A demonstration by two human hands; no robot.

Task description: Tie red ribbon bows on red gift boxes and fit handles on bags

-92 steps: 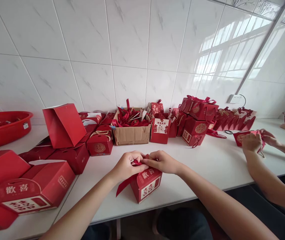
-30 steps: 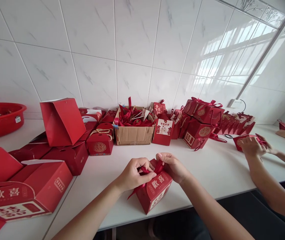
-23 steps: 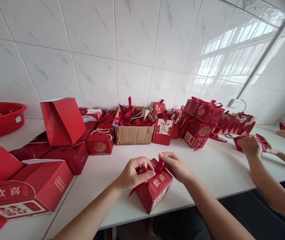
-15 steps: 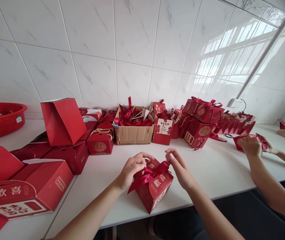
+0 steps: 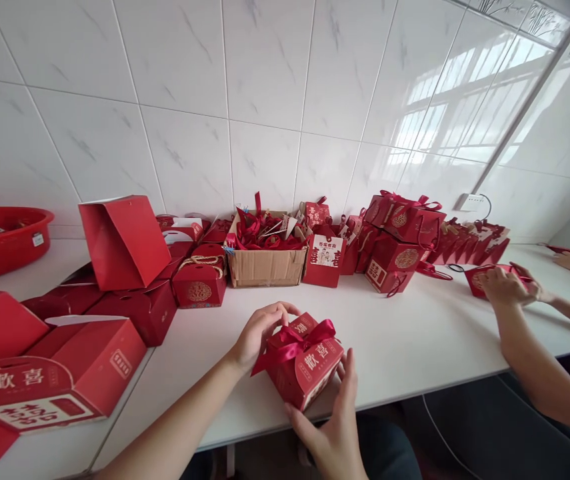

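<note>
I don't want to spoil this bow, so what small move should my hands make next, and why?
Perhaps close both hands on the red box below the ribbon bow, which looks formed: the left hand is beside the box, the right hand spreads around its near corner.

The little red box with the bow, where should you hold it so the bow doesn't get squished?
I'd grip the red box low, by its printed wall and the wall opposite, coming from the near right and far left, not from above. The bow spreads left to right across the top and a ribbon tail juts out left, so those walls should keep fingers clear.
</note>
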